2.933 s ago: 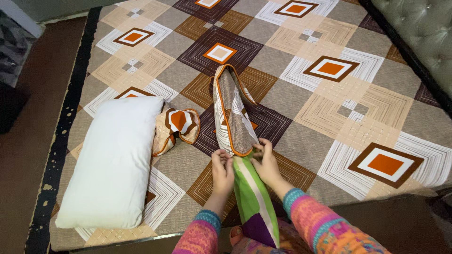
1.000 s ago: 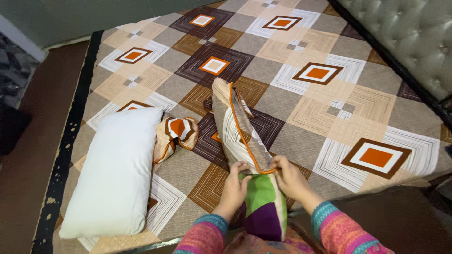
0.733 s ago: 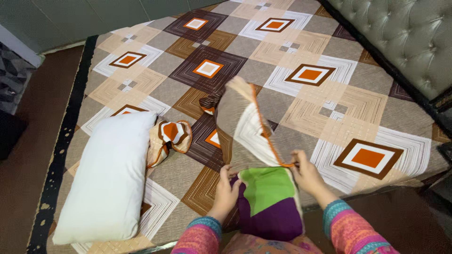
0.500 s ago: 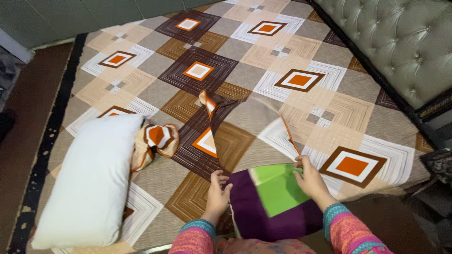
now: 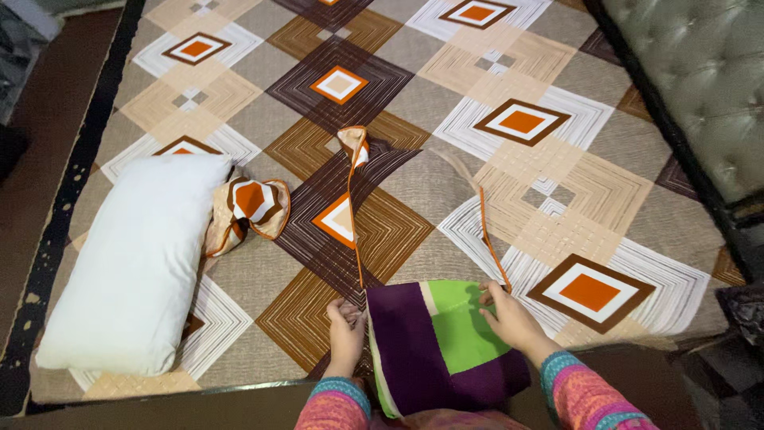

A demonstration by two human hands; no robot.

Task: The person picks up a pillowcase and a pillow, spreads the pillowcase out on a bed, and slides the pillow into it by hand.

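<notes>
Lower centre of frame: left hand (image 5: 347,322) and right hand (image 5: 509,318) each pinch, fingers closed, an open-end corner of the patterned pillowcase (image 5: 398,215), spreading it over the purple-green pillow (image 5: 442,342); bare white pillow (image 5: 135,263) lies left on the bed (image 5: 637,191).

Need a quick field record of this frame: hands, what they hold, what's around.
left hand: pinching the left edge of the patterned pillow cover
right hand: gripping the cover's right orange-piped edge
inner pillow: purple and green, partly inside the cover's opening
white pillow: bare, lying at left on the bed
second cover: crumpled beside the white pillow
bedsheet: brown, beige and orange diamond pattern
headboard: tufted grey-green, at right
</notes>
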